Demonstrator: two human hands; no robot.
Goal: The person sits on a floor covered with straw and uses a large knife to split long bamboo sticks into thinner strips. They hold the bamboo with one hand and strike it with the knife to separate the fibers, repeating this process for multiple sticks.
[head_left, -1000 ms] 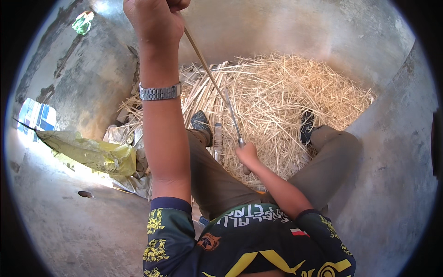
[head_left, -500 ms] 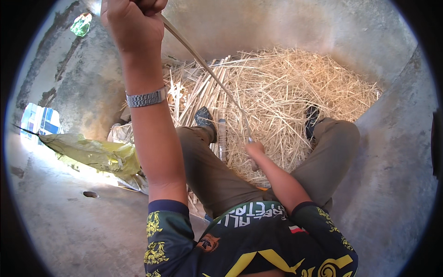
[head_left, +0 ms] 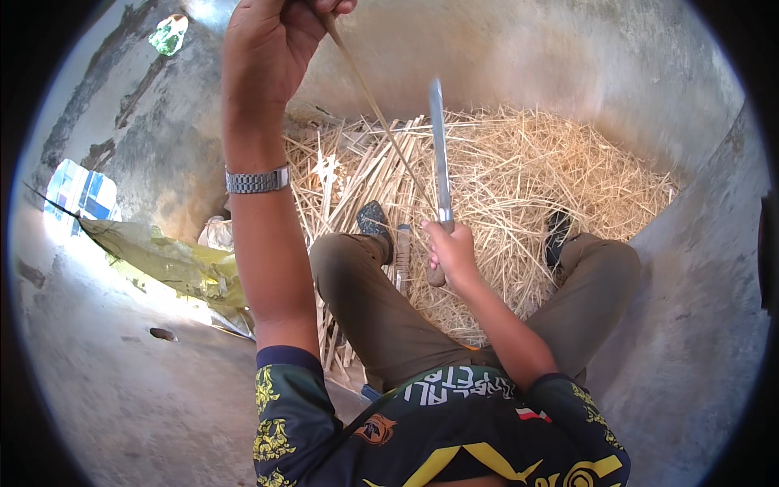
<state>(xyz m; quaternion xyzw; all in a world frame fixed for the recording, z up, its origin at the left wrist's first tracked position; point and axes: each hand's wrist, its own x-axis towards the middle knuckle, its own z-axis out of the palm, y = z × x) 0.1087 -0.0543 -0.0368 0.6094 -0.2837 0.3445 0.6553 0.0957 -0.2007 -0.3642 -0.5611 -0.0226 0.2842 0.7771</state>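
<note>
My left hand point(head_left: 272, 61) is raised at the top of the view, its fingers closed on the upper end of a thin, pale strip point(head_left: 369, 97) that looks like bamboo. The strip slants down to the right, and its lower end passes near the knife. In front of my lap, my right hand point(head_left: 457, 250) grips the wooden handle of a knife point(head_left: 441, 154). Its long, straight metal blade points up and away from me, apart from the upper part of the strip. Between my legs, below the strip, lies a heap of straw-coloured shavings point(head_left: 535, 187).
Longer pale strips point(head_left: 349, 174) lie at the heap's left side. A narrow upright piece point(head_left: 402, 256) stands beside my left foot. Concrete walls point(head_left: 519, 57) curve around me. A yellowish-green sheet point(head_left: 166, 256) hangs at the left, near a bright opening point(head_left: 85, 195).
The knife blade has swung up into plain view, off the strip's line. My left hand has shifted slightly right, still with the strip.
</note>
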